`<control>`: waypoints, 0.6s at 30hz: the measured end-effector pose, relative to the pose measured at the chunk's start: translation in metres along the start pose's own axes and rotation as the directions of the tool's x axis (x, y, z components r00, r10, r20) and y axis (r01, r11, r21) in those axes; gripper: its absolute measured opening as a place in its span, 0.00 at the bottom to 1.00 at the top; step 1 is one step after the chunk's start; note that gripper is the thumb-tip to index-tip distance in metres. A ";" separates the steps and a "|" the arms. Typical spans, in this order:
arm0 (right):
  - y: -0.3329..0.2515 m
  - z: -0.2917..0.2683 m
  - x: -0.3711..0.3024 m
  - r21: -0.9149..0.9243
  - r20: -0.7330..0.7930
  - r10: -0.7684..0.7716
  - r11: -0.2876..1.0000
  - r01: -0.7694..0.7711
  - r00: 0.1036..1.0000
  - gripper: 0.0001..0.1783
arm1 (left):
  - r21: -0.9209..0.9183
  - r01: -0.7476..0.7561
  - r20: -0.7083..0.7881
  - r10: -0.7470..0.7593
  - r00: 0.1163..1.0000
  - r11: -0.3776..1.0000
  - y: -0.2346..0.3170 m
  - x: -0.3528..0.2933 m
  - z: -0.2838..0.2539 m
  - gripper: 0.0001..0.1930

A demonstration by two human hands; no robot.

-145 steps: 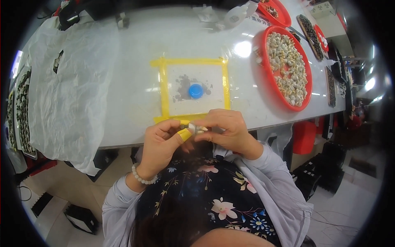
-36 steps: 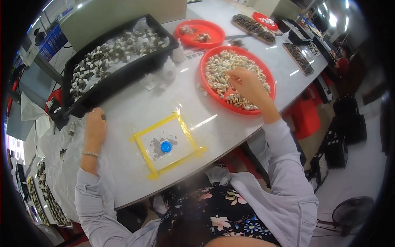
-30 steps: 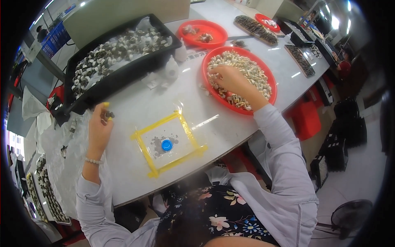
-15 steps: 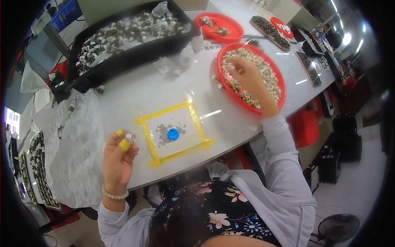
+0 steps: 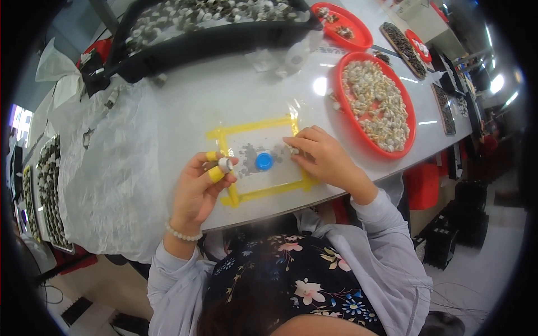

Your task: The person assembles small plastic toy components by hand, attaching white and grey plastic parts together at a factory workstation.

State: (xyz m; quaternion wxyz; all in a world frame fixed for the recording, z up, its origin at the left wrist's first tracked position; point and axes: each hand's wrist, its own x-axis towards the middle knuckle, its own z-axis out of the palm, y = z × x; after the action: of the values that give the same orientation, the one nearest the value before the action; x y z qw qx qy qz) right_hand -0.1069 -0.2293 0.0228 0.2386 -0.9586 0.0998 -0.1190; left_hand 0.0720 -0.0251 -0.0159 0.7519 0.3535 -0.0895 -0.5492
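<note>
Over a glossy white table [image 5: 188, 95], the left hand [image 5: 197, 185] pinches a small white tube [image 5: 225, 164] between a thumb and finger wrapped in yellow tape [image 5: 216, 175], while the right hand's [image 5: 325, 159] thumb and forefinger pinch a tiny pale piece [image 5: 292, 149] near a blue cap [image 5: 264, 162]. Both look light, the tube probably stiff and best gripped gently by its outer wall; beyond sit a red basin [image 5: 358, 132] and a black tray [image 5: 218, 45].

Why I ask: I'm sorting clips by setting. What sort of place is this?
Probably a workshop for small parts: a long white table, a red basin with many pale pieces, and a black tray of dark and white ones.
</note>
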 end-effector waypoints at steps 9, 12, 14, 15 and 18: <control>-0.014 0.001 0.006 -0.150 0.069 0.039 0.988 -0.029 0.997 0.17 | -0.098 0.037 0.066 -0.031 0.997 0.995 0.003 0.003 0.007 0.10; -0.018 -0.001 0.007 0.198 0.059 0.161 0.965 -0.170 0.985 0.18 | -0.052 0.022 0.049 -0.019 0.999 0.998 0.005 0.003 0.011 0.12; -0.015 0.000 0.005 0.358 0.036 0.194 0.913 -0.194 0.980 0.18 | -0.033 0.027 0.041 -0.026 0.999 0.999 0.004 0.005 0.012 0.13; -0.014 0.001 0.003 0.517 0.014 0.223 0.833 -0.198 0.975 0.17 | -0.001 0.035 0.038 -0.035 0.999 0.999 0.004 0.005 0.012 0.14; -0.010 0.008 0.001 0.448 -0.022 0.160 0.884 -0.134 0.987 0.14 | 0.015 0.064 0.046 -0.065 0.997 0.998 0.006 0.004 0.012 0.16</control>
State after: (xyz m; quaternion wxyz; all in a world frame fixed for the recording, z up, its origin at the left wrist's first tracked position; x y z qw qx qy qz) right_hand -0.1027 -0.2173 0.0206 0.4567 -0.8644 0.1493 -0.1482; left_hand 0.0720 -0.0330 -0.0048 0.7291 0.3484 -0.0990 -0.5807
